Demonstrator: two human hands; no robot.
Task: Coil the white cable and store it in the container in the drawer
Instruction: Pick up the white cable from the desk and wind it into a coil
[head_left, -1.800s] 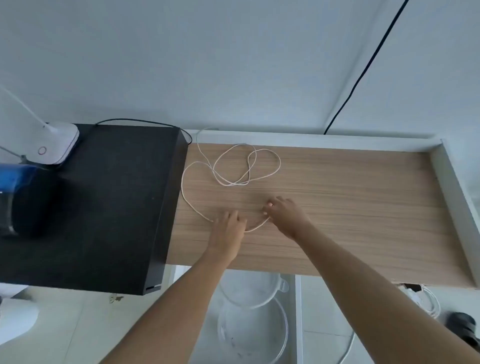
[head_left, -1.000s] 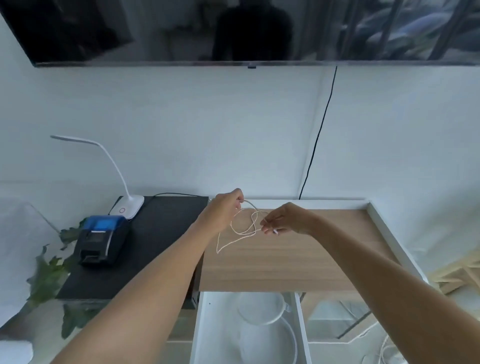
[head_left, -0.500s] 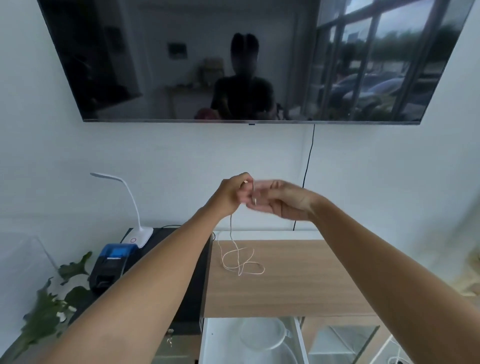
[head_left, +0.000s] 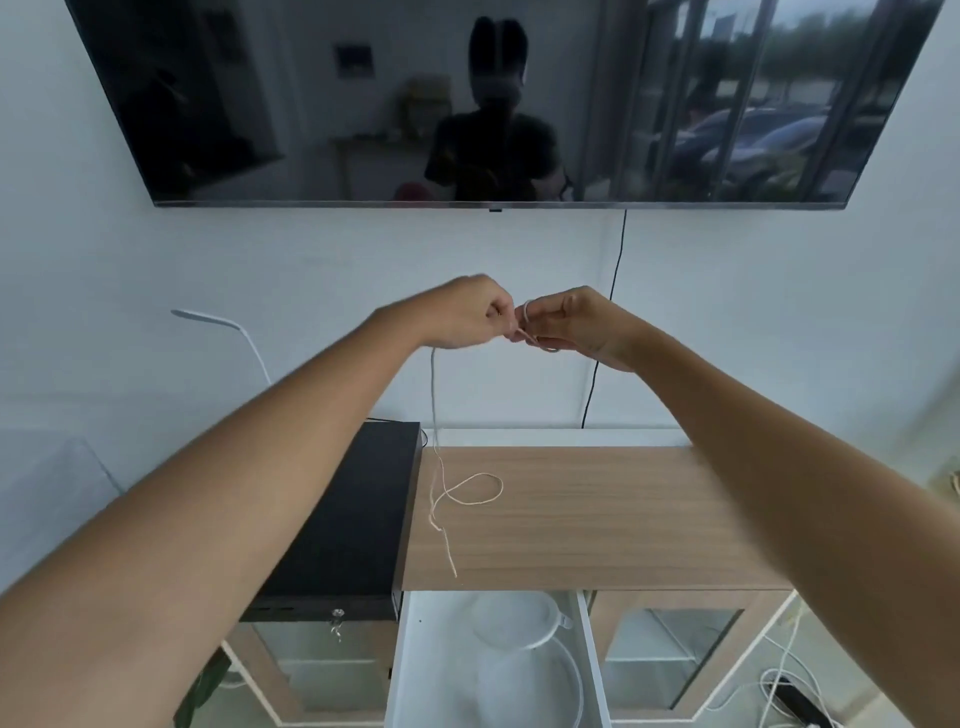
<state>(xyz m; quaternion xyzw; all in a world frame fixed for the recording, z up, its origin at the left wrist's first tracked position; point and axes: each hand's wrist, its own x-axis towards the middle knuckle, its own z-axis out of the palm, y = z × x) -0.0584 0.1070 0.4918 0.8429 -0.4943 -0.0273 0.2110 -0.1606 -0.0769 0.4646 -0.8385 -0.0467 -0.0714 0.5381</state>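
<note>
Both hands are raised in front of the wall, close together. My left hand is closed on the white cable, which drops straight down from it to the wooden tabletop. My right hand pinches the cable's upper end, with a small loop wound over its fingers. The cable's lower part lies on the wood in one loose loop with a tail toward the front edge. Below the tabletop the white drawer stands open, and a clear round container sits inside it.
A black box fills the tabletop's left side. A white desk lamp rises behind my left arm. A dark wall screen hangs above, with a black cord running down. More cables lie on the floor at lower right.
Both hands lifted the cable from the tabletop to chest height. Most of the loops have left the wood, and a small loop has formed at my right fingers.
</note>
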